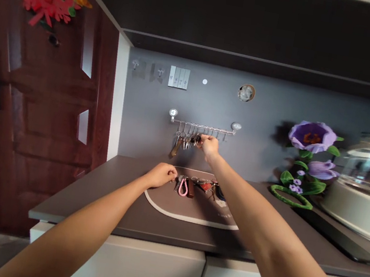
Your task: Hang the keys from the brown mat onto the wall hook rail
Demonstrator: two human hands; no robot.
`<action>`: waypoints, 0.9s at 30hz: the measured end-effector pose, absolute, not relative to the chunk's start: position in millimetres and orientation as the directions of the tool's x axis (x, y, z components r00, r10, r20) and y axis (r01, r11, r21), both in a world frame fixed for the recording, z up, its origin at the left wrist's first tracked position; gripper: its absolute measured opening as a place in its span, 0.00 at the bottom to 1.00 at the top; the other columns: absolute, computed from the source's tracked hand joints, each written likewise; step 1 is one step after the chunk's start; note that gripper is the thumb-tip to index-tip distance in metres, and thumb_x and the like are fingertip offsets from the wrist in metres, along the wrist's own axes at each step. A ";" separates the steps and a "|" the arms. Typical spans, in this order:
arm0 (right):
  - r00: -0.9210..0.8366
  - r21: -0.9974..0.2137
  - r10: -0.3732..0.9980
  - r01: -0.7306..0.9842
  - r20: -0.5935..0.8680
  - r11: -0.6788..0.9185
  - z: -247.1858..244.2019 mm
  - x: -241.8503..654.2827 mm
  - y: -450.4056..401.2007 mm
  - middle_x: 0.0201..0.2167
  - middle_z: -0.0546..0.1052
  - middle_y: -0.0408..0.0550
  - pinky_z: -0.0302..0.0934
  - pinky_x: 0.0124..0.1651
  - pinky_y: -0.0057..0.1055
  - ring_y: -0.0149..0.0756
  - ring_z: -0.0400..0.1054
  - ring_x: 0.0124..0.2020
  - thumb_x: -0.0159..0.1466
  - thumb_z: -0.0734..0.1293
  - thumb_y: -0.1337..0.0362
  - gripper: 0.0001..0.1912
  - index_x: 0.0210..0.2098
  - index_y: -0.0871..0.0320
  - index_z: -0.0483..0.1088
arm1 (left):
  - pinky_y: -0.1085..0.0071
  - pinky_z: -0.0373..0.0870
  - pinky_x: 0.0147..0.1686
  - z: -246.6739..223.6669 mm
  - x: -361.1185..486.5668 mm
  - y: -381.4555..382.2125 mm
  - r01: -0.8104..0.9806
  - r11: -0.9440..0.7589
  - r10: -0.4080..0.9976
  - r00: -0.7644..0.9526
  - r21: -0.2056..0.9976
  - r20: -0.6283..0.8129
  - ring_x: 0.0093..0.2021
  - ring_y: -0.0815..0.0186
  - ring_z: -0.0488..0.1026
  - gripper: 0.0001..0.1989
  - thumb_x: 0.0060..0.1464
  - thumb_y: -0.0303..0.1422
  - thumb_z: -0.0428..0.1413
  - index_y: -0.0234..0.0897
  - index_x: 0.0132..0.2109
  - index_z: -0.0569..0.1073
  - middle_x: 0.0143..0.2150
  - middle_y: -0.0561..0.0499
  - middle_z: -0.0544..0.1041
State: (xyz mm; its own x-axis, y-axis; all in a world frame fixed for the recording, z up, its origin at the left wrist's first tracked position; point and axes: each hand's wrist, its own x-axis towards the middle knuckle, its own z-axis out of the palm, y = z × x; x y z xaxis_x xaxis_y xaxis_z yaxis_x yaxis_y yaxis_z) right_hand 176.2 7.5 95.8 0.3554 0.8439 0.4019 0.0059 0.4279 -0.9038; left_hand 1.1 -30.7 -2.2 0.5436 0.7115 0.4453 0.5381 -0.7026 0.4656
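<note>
My right hand (209, 146) is raised to the metal hook rail (204, 126) on the wall, its fingers closed around part of a key bunch at one of the hooks. Several keys (187, 142) hang on the hooks to its left, one with a brown tag (175, 148). Low over the left part of the brown mat (172, 208), my left hand (163, 175) has its fingers curled together; what they hold, if anything, is hidden. Just right of it on the mat lie a pink strap keyring (183, 188), a dark brown fob (191, 189) and a red keychain (205, 187).
A black phone (337, 236) lies at the right of the counter, before a purple knitted flower (313, 136) and a white appliance with a clear lid (367, 199). A dark shelf (262, 23) overhangs the rail. At left stands a red-brown door (41, 142).
</note>
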 end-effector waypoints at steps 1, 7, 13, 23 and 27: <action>0.364 -0.907 0.845 0.004 0.393 0.420 98.1 174.9 9.5 0.17 0.65 0.40 0.62 0.25 0.24 0.23 0.60 0.18 0.56 0.59 0.69 0.05 0.24 0.60 0.61 | 0.76 0.61 0.30 -2.2 1.1 -30.6 0.537 -0.704 0.710 0.545 0.465 0.446 0.28 0.69 0.70 0.11 0.47 0.32 0.47 0.33 0.30 0.73 0.28 0.50 0.76; 0.411 -0.931 0.851 -0.017 0.327 0.366 106.6 169.2 17.5 0.17 0.65 0.40 0.61 0.23 0.22 0.23 0.61 0.17 0.57 0.58 0.71 0.06 0.24 0.60 0.61 | 0.76 0.61 0.30 -0.1 2.3 -33.1 0.542 -0.691 0.723 0.540 0.479 0.432 0.29 0.69 0.70 0.11 0.47 0.31 0.46 0.33 0.31 0.73 0.28 0.50 0.76; 0.423 -0.938 0.854 -0.025 0.304 0.346 105.2 169.1 23.9 0.18 0.65 0.41 0.61 0.22 0.22 0.23 0.60 0.17 0.57 0.59 0.70 0.06 0.23 0.60 0.61 | 0.76 0.61 0.30 -0.2 2.2 -33.6 0.538 -0.690 0.723 0.543 0.485 0.427 0.29 0.69 0.70 0.11 0.47 0.31 0.46 0.33 0.31 0.73 0.28 0.49 0.76; 0.379 -0.946 0.883 -0.051 0.277 0.319 96.1 170.0 25.3 0.16 0.64 0.40 0.61 0.22 0.22 0.22 0.59 0.16 0.57 0.59 0.71 0.07 0.22 0.60 0.59 | 0.76 0.62 0.30 -1.8 0.3 -30.7 0.532 -0.687 0.726 0.538 0.496 0.428 0.29 0.69 0.70 0.11 0.46 0.31 0.47 0.33 0.31 0.73 0.28 0.50 0.76; 0.370 -0.950 0.888 -0.038 0.275 0.310 91.0 171.0 26.7 0.16 0.64 0.39 0.61 0.22 0.22 0.22 0.60 0.17 0.57 0.59 0.71 0.07 0.23 0.60 0.60 | 0.76 0.62 0.30 -2.5 0.2 -30.1 0.530 -0.677 0.734 0.531 0.510 0.423 0.28 0.69 0.70 0.11 0.46 0.31 0.47 0.33 0.31 0.73 0.28 0.50 0.75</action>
State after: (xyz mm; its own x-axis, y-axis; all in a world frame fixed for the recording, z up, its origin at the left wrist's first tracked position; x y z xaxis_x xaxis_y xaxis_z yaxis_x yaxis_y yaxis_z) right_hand 171.0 26.7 91.0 0.3699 0.8875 0.2748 -0.0377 0.3099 -0.9500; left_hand 0.2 -30.1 -2.5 0.5312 0.7340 0.4232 0.5297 -0.6775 0.5103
